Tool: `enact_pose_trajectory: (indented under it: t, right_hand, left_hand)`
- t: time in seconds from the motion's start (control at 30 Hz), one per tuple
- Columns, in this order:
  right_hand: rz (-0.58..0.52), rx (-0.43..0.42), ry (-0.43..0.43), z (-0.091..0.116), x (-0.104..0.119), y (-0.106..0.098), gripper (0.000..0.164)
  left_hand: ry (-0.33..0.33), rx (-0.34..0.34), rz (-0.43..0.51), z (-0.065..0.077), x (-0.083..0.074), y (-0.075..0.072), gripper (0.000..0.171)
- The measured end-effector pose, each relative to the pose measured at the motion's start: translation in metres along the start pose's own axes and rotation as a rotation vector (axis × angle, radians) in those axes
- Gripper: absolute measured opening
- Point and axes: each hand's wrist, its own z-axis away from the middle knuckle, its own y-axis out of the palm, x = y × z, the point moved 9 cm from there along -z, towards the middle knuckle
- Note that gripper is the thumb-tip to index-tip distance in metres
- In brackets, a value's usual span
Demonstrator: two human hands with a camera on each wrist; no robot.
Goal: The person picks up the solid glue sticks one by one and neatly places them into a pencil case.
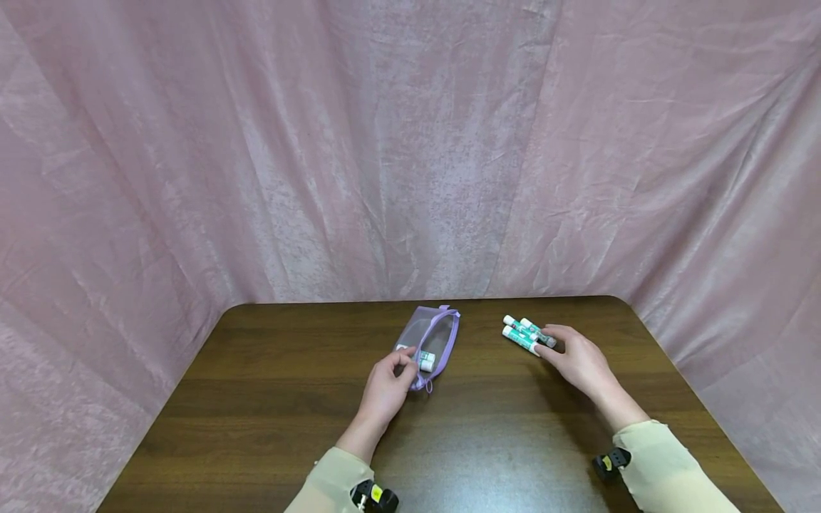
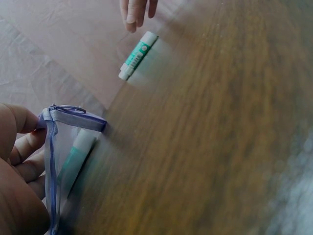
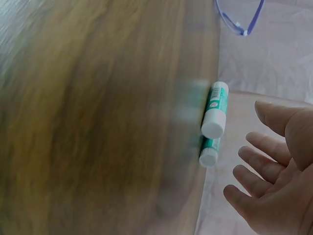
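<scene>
A purple mesh zip pouch [image 1: 454, 338] lies on the table with its mouth spread, and a green-and-white glue stick [image 1: 426, 361] shows inside it. My left hand [image 1: 386, 388] pinches the pouch's near-left edge between thumb and finger; the left wrist view shows this grip at the zipper corner [image 2: 49, 115]. To the right, three similar glue sticks [image 1: 519, 340] lie close together. Over their near end hovers my right hand [image 1: 580, 362], thumb and fingers spread. In the right wrist view a gap separates those fingers [image 3: 264, 164] from the glue sticks [image 3: 215, 117].
The brown wooden table [image 1: 288, 385] has a rounded far edge. Behind it hangs a pink velvet curtain [image 1: 410, 157]. A small black device [image 1: 611, 463] is strapped on the right sleeve, another [image 1: 374, 495] on the left one.
</scene>
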Motion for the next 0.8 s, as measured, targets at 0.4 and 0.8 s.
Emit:
enact_pose_trajectory:
  t: [0.4,0.8]
  right_hand:
    - [-0.025,0.028,0.018,0.002,-0.014,0.004,0.043]
    - [-0.039,0.044,0.008,0.004,-0.016,0.008,0.037]
  left_hand:
    - [0.000,0.008,0.002,0.000,0.000,0.000,0.013]
    - [0.007,0.010,0.014,0.000,-0.001,0.000,0.014]
